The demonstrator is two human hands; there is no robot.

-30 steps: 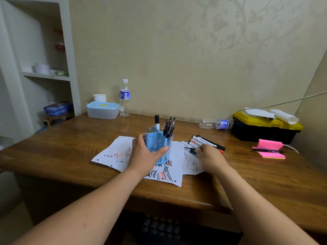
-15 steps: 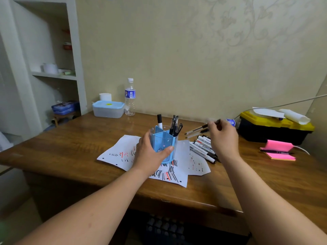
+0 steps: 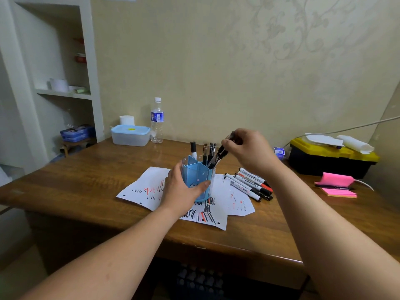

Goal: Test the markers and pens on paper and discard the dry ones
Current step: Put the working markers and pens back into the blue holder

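Observation:
A blue pen holder (image 3: 199, 172) stands on scribbled white paper sheets (image 3: 142, 189) in the middle of the wooden desk (image 3: 86, 182). My left hand (image 3: 181, 189) is wrapped around the holder's near side. Above its right rim, my right hand (image 3: 249, 152) grips dark pens (image 3: 220, 152) whose lower ends point down into the holder. Several pens and one black-capped marker (image 3: 193, 149) stand upright inside. Several white markers (image 3: 249, 185) with black and red caps lie on the desk to the right of the holder.
A lidded plastic box (image 3: 130, 135) and a water bottle (image 3: 157, 120) stand at the back left. A black and yellow toolbox (image 3: 331, 161) sits at the back right. Pink sticky notes (image 3: 335, 185) with a pen on top lie near it. A shelf unit (image 3: 65, 92) is on the left.
My right hand lifted pens off the desk beside the markers and swung them left and up over the holder, tips down into it. My left hand stayed on the holder.

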